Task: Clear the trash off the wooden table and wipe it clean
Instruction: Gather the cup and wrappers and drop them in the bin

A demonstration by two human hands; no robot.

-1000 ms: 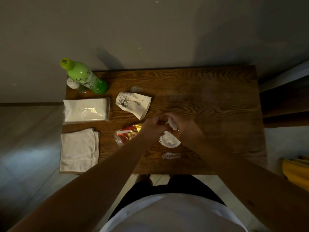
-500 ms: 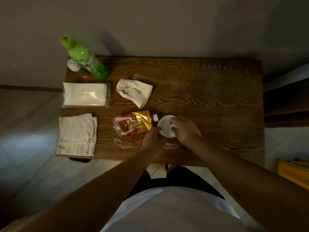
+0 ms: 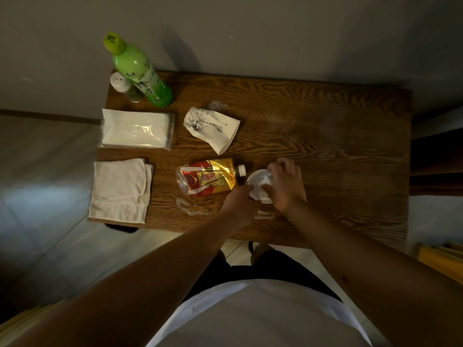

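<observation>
**Dim room, wooden tabletop, both hands at a white cup**

A dark wooden tabletop (image 3: 325, 126) stands against a plain grey wall in low light. At its left edge lies a folded white cloth (image 3: 120, 187), with a plastic-wrapped pack of tissues (image 3: 136, 128) just beyond it. At the far left corner a tall green bottle (image 3: 140, 73) stands beside a smaller white-capped bottle (image 3: 124, 87). Toward the middle rests a crumpled white paper cup with a dark drawing (image 3: 213, 128), and nearer the person a squashed red-and-gold drink pouch (image 3: 209, 179) lies on its side, its white cap pointing right. White smears (image 3: 193, 207) mark the wood along the near edge.

Right of the pouch sits a small white cup (image 3: 254, 182). The left hand (image 3: 238, 202) has its fingers pinched on the cup's near rim. The right hand (image 3: 285, 185) has its fingers closed on a wad of white paper (image 3: 266, 180) (partly hidden by the fingers), which it presses into the cup's mouth.
</observation>
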